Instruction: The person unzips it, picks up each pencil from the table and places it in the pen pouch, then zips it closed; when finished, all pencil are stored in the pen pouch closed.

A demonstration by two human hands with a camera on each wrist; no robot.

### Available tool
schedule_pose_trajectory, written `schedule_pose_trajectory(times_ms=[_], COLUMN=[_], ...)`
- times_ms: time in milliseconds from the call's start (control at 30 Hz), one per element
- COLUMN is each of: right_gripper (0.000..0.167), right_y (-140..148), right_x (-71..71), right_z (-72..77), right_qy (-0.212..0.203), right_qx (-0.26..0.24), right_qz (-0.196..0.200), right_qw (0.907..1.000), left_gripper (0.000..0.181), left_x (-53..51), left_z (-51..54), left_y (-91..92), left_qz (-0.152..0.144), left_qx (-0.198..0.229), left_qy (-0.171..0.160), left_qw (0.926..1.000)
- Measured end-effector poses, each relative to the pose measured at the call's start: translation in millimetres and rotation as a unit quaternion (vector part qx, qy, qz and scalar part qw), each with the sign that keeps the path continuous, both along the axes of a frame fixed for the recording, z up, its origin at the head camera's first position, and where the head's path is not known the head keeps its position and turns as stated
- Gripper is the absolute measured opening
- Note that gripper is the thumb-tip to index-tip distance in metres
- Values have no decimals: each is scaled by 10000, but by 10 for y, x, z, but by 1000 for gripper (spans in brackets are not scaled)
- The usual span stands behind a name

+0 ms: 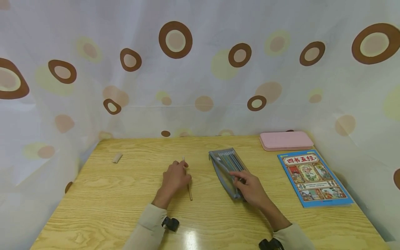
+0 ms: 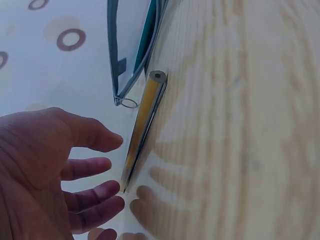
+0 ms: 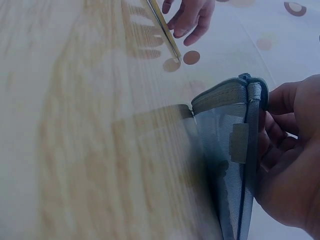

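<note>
A gold-coloured pencil [image 1: 190, 193] lies on the wooden table. My left hand [image 1: 176, 177] hovers over it from the left; in the left wrist view its thumb and loosely bent fingers stay a little apart from the pencil [image 2: 143, 118]. To the right lies a grey mesh zip pencil pouch [image 1: 222, 174] with its mouth parted. Several pencils [image 1: 232, 160] show inside it. With thumb and fingers, my right hand [image 1: 251, 189] pinches the pouch's near right edge. The right wrist view shows the pouch [image 3: 227, 145] tilted up beside the curled fingers.
A small beige eraser-like block [image 1: 117, 158] lies at the far left of the table [image 1: 103, 208]. At the back right is a pink case [image 1: 285, 141], with a blue-bordered book [image 1: 315, 178] in front of it. Patterned cloth [image 1: 200, 69] hangs behind and at both sides.
</note>
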State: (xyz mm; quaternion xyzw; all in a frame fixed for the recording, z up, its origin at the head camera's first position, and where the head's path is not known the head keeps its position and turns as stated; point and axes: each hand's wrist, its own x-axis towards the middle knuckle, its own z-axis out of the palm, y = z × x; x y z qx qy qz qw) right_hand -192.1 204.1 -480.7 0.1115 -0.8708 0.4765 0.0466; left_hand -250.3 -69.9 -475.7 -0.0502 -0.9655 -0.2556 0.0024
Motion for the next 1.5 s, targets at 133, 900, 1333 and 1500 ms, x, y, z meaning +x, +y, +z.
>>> schedule_pose_trajectory(times_ms=[133,900,1333,1500], right_gripper=[29,29,29,29], right_y=[-6,-4,5,14], right_x=[1,1,0,-1], right_z=[0,3,-6,-10], right_qy=[8,-29,-19,51], right_qx=[13,44,20,-7], right_qz=[-5,-11,-30,20], right_qw=[10000,10000,10000,10000], left_gripper=[36,37,32,38], left_x=[10,-18,-50,-32], left_z=[-26,-66,-39,-60], left_y=[-15,-52,35,118], left_qz=[3,-133,-292,-629], left_qx=[-82,106,1359,1956], left_qy=[-82,-147,-635,-1022], left_qw=[9999,9997,9883,9733])
